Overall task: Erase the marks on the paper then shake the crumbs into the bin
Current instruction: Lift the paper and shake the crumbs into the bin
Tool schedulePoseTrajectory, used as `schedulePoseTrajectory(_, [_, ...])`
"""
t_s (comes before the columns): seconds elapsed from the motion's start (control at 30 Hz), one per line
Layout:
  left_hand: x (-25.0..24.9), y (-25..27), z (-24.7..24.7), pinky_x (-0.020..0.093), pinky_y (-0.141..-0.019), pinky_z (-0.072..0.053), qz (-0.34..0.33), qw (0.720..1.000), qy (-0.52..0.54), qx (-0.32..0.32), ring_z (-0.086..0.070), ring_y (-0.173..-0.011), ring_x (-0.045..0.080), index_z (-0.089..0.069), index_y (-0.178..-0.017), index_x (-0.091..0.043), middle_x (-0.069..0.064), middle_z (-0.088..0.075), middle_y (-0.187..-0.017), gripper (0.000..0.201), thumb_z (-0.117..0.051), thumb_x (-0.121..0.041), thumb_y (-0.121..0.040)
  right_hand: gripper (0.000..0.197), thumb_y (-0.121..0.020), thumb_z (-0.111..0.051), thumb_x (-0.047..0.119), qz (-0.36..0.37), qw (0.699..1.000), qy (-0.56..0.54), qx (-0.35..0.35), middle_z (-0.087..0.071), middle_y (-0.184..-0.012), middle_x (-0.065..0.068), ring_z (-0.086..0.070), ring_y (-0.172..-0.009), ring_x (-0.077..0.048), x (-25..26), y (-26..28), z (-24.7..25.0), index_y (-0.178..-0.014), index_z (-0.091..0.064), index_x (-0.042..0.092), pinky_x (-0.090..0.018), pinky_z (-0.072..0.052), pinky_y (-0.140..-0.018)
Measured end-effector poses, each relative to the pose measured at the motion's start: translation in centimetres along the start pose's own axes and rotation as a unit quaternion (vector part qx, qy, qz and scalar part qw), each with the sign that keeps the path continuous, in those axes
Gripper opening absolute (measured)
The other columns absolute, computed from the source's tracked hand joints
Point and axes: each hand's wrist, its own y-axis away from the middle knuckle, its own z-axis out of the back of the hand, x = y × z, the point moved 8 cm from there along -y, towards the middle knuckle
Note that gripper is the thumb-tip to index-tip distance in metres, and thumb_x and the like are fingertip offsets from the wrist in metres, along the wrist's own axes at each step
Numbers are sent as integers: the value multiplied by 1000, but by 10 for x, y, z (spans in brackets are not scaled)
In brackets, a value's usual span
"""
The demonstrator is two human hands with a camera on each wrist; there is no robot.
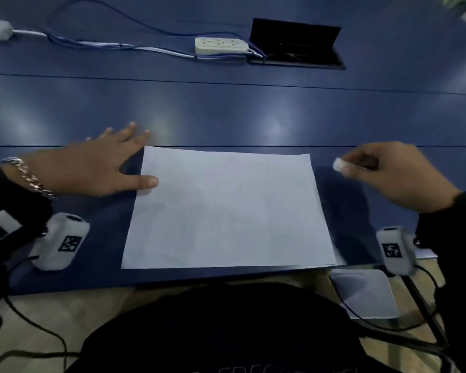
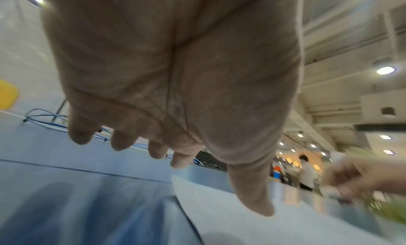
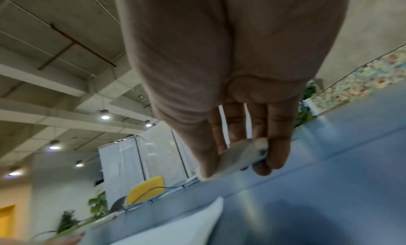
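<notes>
A white sheet of paper (image 1: pixel 226 208) lies flat on the blue table near its front edge, with only faint specks on it. My left hand (image 1: pixel 97 165) is spread flat at the sheet's upper left corner, thumb tip resting on the paper (image 2: pixel 241 219). My right hand (image 1: pixel 388 173) hovers just right of the sheet and pinches a small white eraser (image 1: pixel 339 164) between thumb and fingers; the right wrist view shows the eraser (image 3: pixel 243 153) in that pinch above the table. The bin cannot be made out for certain.
A white power strip (image 1: pixel 221 45) with blue and white cables and an open black cable hatch (image 1: pixel 296 47) lie at the back of the table (image 1: pixel 253 114). A pale flat object (image 1: pixel 366 292) sits below the table edge at right. My dark-clothed lap fills the bottom.
</notes>
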Motion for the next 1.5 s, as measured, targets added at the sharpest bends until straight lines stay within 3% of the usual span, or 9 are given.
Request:
schedulePoseTrajectory(0.1, [1,8,10,37,-125,-24,-10,997,61,-37,-25,-157,13,-12,-164,-47,-12,-26,-169,114,-31,-103,-67,28,-89,-69,56,-39,999,11,-23,-72,-88,14,-67,-87,-7,-20,4,-5,-93,-73,28,-28,-46,-78])
schedulePoseTrajectory(0.2, [0,11,14,44,-106,-48,-2,994,78,-74,-65,-118,19,-41,-135,-62,-16,-68,-123,53,-54,-78,-87,20,-86,-75,49,-44,999,11,-24,-70,-84,14,-66,-85,-9,-17,1,-13,-90,-69,30,-30,-49,-76])
schedulePoseTrajectory(0.33, [9,16,13,42,-102,-46,62,985,133,-91,-65,-109,22,-50,-150,-35,-11,-68,-109,59,-65,-54,-96,21,-84,-78,42,-55,998,32,24,-69,-89,11,-65,-91,-18,-14,-3,-26,-95,-68,27,-30,-43,-72])
schedulePoseTrajectory(0.43, [12,39,0,45,-112,-44,87,952,286,-65,-67,-113,18,-42,-144,-54,-14,-62,-126,92,-69,-89,-64,32,-88,-71,51,-14,997,70,1,-66,-101,7,-61,-92,-18,0,9,-15,-110,-68,28,-30,-39,-74])
schedulePoseTrajectory(0.53, [14,66,-20,44,-114,-44,95,883,457,-49,-68,-119,14,-46,-124,-71,-18,-58,-142,88,-78,-92,-44,27,-92,-65,51,-35,999,-21,13,-67,-97,24,-62,-89,1,16,40,-9,-113,-69,35,-23,-43,-72])
schedulePoseTrajectory(0.63, [10,77,-31,37,-98,-52,87,808,580,-58,-72,-113,8,-61,-127,-49,-17,-75,-120,107,-97,-74,-29,33,-93,-64,47,-92,985,-121,75,-70,-106,19,-69,-94,-4,11,71,-32,-123,-66,34,-34,-50,-88])
schedulePoseTrajectory(0.93, [-17,84,-35,59,-74,-62,123,677,726,-19,-75,-109,33,-66,-135,-23,12,-60,-142,67,-78,-48,-74,48,-88,-70,25,-197,859,-469,66,-74,-118,-9,-72,-105,-32,3,89,-59,-133,-61,8,-46,-59,-89])
schedulePoseTrajectory(1.23, [-20,89,-50,47,-79,-65,107,694,712,1,-75,-112,26,-73,-129,-32,-6,-72,-133,109,-102,-65,-29,37,-87,-73,15,-217,855,-460,102,-74,-110,-18,-58,-83,-21,12,88,-66,-123,-67,8,-35,-44,-67])
schedulePoseTrajectory(1.5, [-26,91,-59,48,-87,-55,77,711,699,-11,-76,-107,16,-75,-122,-42,-16,-73,-128,101,-96,-76,-29,27,-95,-66,27,-242,844,-450,163,-77,-97,-20,-70,-71,-28,26,88,-81,-99,-76,2,-25,-53,-53])
